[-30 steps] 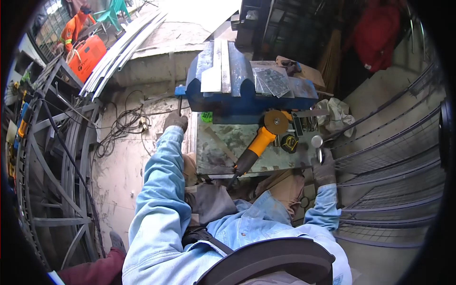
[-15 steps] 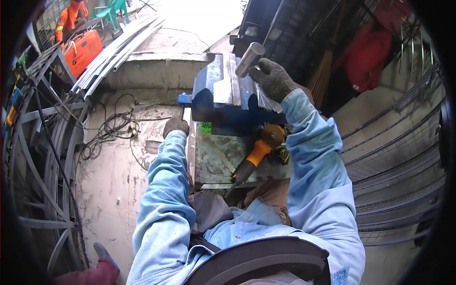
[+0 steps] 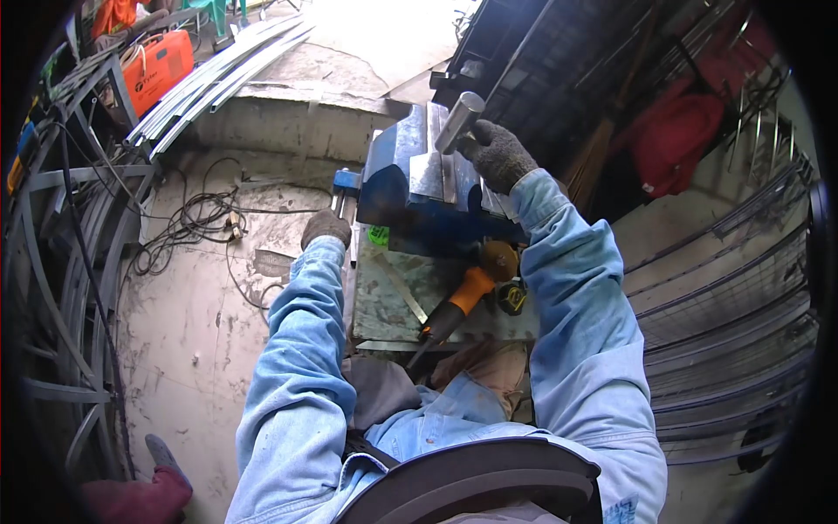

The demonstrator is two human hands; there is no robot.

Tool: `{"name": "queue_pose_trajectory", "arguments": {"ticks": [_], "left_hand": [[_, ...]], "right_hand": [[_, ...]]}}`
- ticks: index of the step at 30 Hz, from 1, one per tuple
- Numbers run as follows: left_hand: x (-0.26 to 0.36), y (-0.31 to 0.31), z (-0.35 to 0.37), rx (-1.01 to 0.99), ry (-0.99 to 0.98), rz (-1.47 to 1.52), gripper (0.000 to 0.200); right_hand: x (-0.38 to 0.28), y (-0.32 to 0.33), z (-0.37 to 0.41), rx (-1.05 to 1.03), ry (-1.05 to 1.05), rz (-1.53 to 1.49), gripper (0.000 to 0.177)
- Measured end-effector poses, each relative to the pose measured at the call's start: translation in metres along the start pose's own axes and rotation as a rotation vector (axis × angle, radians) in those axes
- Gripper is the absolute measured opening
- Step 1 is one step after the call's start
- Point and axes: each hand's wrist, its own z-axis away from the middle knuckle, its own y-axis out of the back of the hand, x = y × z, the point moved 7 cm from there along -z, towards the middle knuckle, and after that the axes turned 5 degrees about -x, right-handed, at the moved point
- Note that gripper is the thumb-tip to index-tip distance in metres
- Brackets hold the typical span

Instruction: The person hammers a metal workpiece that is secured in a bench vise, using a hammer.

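Observation:
My right hand, in a dark knit glove, is closed round a hammer whose thick cylindrical steel head hangs over the upper faces of a blue metal block. Bright steel strips lie along the top of that block. To its left, my gloved left hand is wrapped round a slim metal bar just below a small blue end piece. An orange and black angle grinder rests below the block, its disc close to the block's lower edge.
A tape measure sits beside the grinder on a worn metal plate. Coiled cable lies on the floor at left, near curved metal frames. Mesh panels stand at right. An orange machine and long metal strips are behind.
The view has shifted slightly. The hammer head is a little lower and nearer the steel strips. My left hand keeps its grip on the bar.

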Motion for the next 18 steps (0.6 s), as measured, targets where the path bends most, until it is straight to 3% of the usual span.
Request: {"name": "queue_pose_trajectory", "arguments": {"ticks": [2, 3, 6, 7, 11, 16, 18], "left_hand": [[0.0, 0.002, 0.001, 0.015, 0.011, 0.016, 0.042], [-0.001, 0.001, 0.001, 0.022, 0.014, -0.003, 0.042], [-0.003, -0.001, -0.003, 0.022, 0.008, -0.013, 0.043], [-0.003, -0.003, -0.005, 0.013, 0.004, -0.006, 0.043], [-0.004, -0.002, -0.004, 0.029, -0.005, -0.028, 0.043], [0.001, 0.001, 0.001, 0.013, 0.002, -0.001, 0.042], [0.001, 0.004, 0.007, 0.022, 0.008, -0.005, 0.043]], "right_hand": [[0.004, 0.008, -0.003, -0.021, -0.062, -0.167, 0.032], [-0.006, 0.013, 0.002, 0.08, 0.056, -0.306, 0.034], [-0.002, -0.004, 0.0, 0.006, 0.014, -0.272, 0.033], [0.001, -0.006, 0.003, -0.038, -0.036, -0.07, 0.032], [-0.002, 0.002, 0.001, -0.118, -0.166, -0.163, 0.032], [0.002, -0.004, -0.002, -0.035, 0.017, -0.154, 0.032], [-0.003, 0.0, -0.001, -0.109, -0.123, -0.261, 0.034]]}}
